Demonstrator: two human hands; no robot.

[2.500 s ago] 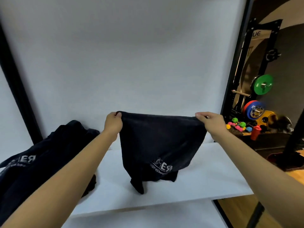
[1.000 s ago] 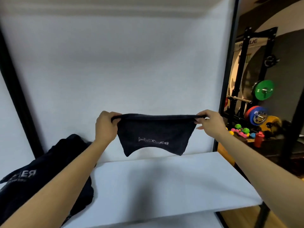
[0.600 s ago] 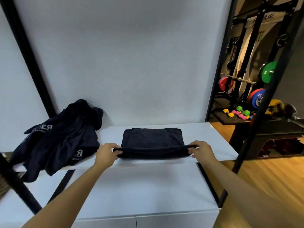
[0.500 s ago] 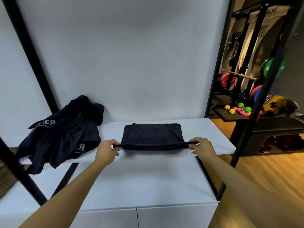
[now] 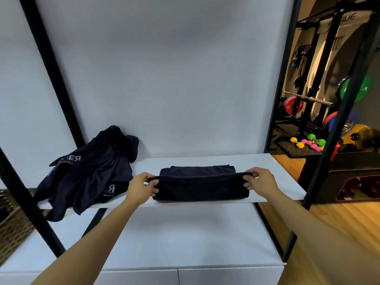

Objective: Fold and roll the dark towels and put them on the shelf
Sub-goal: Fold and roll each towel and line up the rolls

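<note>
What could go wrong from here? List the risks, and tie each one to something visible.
1. The folded dark towel lies right at the front edge of the white shelf; a pull toward the body could drag it off.
2. The left hand and right hand pinch only the top layer's ends, so the middle could sag and the fold go uneven.
3. The pile of unfolded towels already overhangs the shelf edge and might slip.

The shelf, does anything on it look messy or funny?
Yes. On the white shelf, a crumpled heap of dark towels slumps against the wall at the left, one corner drooping over the front edge. The towel held by the left hand and right hand lies neatly folded.
</note>
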